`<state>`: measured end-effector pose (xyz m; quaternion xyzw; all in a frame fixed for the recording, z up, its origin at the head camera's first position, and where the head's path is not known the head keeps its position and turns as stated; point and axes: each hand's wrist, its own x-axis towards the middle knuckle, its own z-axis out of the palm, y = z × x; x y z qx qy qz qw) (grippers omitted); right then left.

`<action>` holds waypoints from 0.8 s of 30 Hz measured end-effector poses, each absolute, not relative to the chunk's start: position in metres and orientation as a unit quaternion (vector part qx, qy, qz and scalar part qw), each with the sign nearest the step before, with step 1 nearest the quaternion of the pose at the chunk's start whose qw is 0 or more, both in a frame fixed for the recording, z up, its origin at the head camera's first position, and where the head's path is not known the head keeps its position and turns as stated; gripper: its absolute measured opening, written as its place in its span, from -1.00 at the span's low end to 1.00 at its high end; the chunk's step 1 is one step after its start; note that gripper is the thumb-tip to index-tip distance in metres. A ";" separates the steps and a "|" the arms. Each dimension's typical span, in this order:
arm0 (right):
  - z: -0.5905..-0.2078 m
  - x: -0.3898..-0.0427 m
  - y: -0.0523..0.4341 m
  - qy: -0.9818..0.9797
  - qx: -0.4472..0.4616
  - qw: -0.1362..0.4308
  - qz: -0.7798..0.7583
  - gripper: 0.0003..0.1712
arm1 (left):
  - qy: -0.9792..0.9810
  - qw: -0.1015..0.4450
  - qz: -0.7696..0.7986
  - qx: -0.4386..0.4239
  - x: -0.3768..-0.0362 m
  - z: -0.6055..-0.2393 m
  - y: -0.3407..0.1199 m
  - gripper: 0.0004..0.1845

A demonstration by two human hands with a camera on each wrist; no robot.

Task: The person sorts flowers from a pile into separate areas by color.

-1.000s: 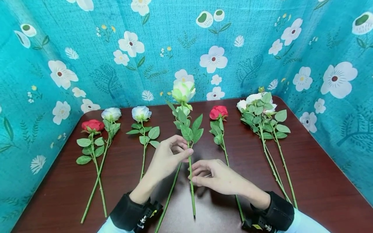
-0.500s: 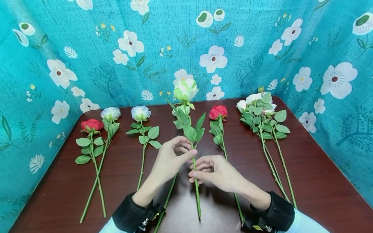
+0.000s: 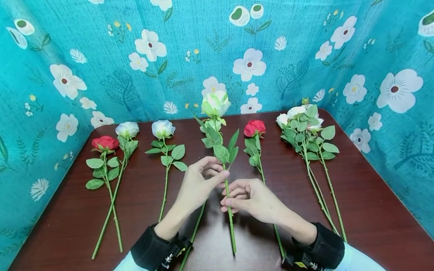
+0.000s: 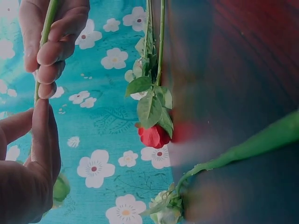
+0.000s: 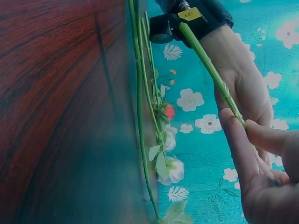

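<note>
A long-stemmed artificial rose (image 3: 216,103) with a pale green-white head is held up over the middle of the table. My left hand (image 3: 196,186) pinches its stem just below the leaves, between thumb and fingers. Lower down, my right hand (image 3: 255,201) pinches the same stem, whose cut end points toward me. Both grips also show in the right wrist view, where the bare green stem (image 5: 205,60) runs up past my left wrist. Behind the raised rose lies another pale green rose (image 4: 166,210), partly hidden in the head view.
To the left lie a red rose (image 3: 105,143) and a pale blue rose (image 3: 127,130) with crossed stems, then another pale blue rose (image 3: 163,129). On the right are a red rose (image 3: 254,128) and a cluster of white roses (image 3: 296,112). A flowered teal curtain (image 3: 190,30) surrounds the table (image 3: 373,226).
The held rose and my left hand have shifted slightly right, with the stem's lower end swinging right. My right thumb and fingers have moved up a little along with the stem. The lying roses stay put.
</note>
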<state>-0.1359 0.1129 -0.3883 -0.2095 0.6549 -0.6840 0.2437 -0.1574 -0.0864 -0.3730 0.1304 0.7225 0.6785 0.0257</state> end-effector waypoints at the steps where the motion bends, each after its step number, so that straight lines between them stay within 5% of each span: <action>1: -0.388 -0.136 0.113 0.658 -0.210 0.242 -0.681 -0.74 | 0.719 0.025 0.682 0.131 -0.157 -0.373 -0.086 -0.69; 24: -0.388 -0.135 0.112 0.707 -0.200 0.232 -0.638 -0.65 | 0.747 0.032 0.651 0.127 -0.164 -0.378 -0.092 -0.73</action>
